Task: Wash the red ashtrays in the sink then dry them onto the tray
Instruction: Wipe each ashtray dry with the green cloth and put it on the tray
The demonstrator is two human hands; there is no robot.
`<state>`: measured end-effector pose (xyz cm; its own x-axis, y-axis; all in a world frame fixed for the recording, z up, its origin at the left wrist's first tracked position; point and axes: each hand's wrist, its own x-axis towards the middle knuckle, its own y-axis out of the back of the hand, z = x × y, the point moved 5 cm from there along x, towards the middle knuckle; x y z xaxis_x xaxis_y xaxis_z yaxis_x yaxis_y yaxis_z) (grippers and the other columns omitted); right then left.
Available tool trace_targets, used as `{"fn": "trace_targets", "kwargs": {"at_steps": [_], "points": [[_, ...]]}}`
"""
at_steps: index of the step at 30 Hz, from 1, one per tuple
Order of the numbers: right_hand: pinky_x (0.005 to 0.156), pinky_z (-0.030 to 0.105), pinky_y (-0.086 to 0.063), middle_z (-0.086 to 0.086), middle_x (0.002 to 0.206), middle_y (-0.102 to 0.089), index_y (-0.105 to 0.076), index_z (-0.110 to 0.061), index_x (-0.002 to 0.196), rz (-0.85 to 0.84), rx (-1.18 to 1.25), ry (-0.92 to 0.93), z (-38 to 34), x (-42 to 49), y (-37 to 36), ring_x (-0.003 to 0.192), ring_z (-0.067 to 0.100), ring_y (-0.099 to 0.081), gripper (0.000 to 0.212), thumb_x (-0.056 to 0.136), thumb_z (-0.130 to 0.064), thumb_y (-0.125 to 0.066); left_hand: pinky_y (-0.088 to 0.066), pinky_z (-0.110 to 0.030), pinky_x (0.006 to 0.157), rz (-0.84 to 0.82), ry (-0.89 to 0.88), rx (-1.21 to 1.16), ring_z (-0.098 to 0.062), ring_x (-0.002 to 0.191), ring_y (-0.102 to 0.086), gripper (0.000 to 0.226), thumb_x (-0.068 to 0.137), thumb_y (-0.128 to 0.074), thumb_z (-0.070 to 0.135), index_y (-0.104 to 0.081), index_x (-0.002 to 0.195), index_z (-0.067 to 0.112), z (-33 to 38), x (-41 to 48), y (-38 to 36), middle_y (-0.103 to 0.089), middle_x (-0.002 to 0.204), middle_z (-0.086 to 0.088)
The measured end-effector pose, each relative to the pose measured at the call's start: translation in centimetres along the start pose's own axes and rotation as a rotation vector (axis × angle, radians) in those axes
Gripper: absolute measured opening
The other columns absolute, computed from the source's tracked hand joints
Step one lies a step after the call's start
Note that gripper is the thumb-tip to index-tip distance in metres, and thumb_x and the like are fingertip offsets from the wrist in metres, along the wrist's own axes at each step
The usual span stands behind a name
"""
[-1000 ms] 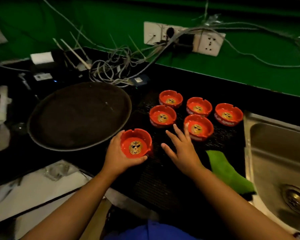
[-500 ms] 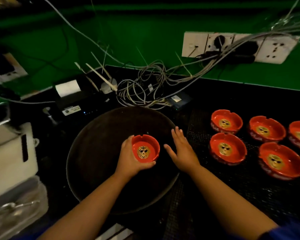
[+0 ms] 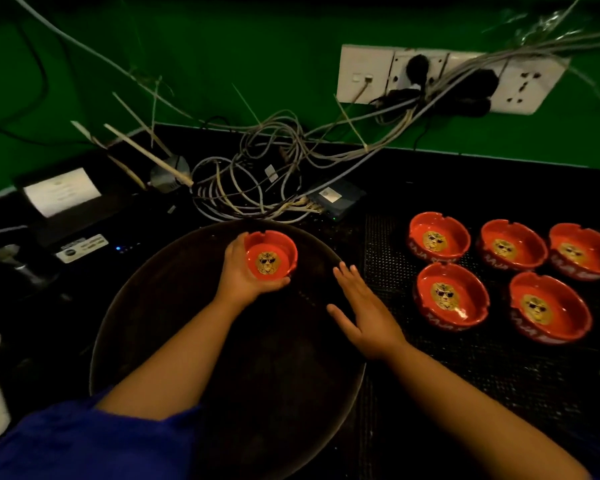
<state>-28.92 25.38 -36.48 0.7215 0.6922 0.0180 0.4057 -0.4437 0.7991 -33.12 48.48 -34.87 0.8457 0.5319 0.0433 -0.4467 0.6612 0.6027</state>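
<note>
Dark surface (image 3: 465, 393) below a green wall: the left hand (image 3: 246, 275) cups one red ashtray (image 3: 270, 255) over the far part of the round tray (image 3: 146, 306), while the right hand (image 3: 364, 317) hovers flat and empty beside it. No ashtray rests on the tray yet, judging by its bare face; five more ashtrays (image 3: 451, 299) wait on the mat to the right.

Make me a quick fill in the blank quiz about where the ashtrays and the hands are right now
1. The left hand holds one red ashtray over the round ____.
2. The number of ashtrays waiting on the black mat is ____.
3. The right hand is open and holds ____.
4. The wall behind the cables is coloured ____.

Missing words: tray; five; nothing; green
</note>
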Motion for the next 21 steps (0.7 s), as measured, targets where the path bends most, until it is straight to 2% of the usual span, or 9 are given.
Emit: {"fn": "trace_targets", "kwargs": {"at_steps": [3,8,10,13,18,21], "points": [[0.115,0.022,-0.007,-0.015,0.157,-0.001,-0.010,-0.027,0.150,0.006,0.004,0.006,0.1,0.1,-0.1,0.142,-0.003,0.009,0.075,0.086,-0.063,-0.025,-0.023,-0.022,0.102,-0.035,-0.006,0.009,-0.023,0.134,-0.031,0.114,0.049,-0.092,0.024,-0.027,0.142,0.015,0.1,1.9,-0.2,-0.026,0.145,-0.010],[0.114,0.020,-0.005,-0.014,0.157,-0.002,-0.010,-0.028,0.150,0.007,0.003,0.012,0.2,0.1,-0.2,0.142,-0.004,0.009,0.072,0.088,-0.061,-0.026,-0.022,-0.028,0.105,-0.102,-0.019,-0.016,-0.024,0.137,-0.024,0.136,0.051,-0.091,0.023,0.004,0.149,0.020,0.2,2.9,-0.4,-0.016,0.149,-0.011],[0.114,0.020,-0.004,-0.014,0.157,-0.001,-0.011,-0.027,0.151,0.005,-0.002,0.017,0.2,0.1,-0.2,0.142,-0.003,0.009,0.072,0.088,-0.061,-0.026,-0.021,-0.030,0.107,-0.095,-0.037,-0.004,-0.025,0.138,-0.023,0.139,0.050,-0.091,0.025,0.008,0.148,0.020,0.2,3.0,-0.3,-0.015,0.149,-0.012],[0.114,0.019,-0.002,-0.014,0.157,-0.001,-0.012,-0.027,0.151,0.008,-0.008,0.018,0.2,0.2,-0.2,0.142,-0.003,0.009,0.073,0.088,-0.061,-0.025,-0.019,-0.043,0.113,-0.076,-0.029,0.073,-0.027,0.142,-0.013,0.143,0.048,-0.090,0.034,0.011,0.148,0.021,0.1,3.0,-0.2,-0.009,0.153,-0.010],[0.114,0.017,-0.005,-0.013,0.154,-0.011,-0.022,-0.021,0.149,0.065,0.031,0.057,-0.4,0.0,0.3,0.144,0.001,0.001,0.069,0.089,-0.056,-0.028,0.008,-0.050,0.115,-0.127,0.019,0.423,-0.023,0.141,0.024,0.150,0.048,-0.081,0.061,0.029,0.142,0.020,0.9,2.9,-0.1,0.027,0.153,-0.003],[0.114,0.015,-0.007,-0.009,0.151,-0.019,-0.032,-0.014,0.145,0.149,0.056,0.070,-0.9,-0.8,0.9,0.144,0.009,-0.009,0.062,0.093,-0.048,-0.029,0.016,-0.051,0.109,-0.103,-0.012,0.406,-0.025,0.139,0.028,0.149,0.047,-0.077,0.066,0.029,0.141,0.022,2.2,1.9,0.1,0.029,0.152,-0.004]]}}
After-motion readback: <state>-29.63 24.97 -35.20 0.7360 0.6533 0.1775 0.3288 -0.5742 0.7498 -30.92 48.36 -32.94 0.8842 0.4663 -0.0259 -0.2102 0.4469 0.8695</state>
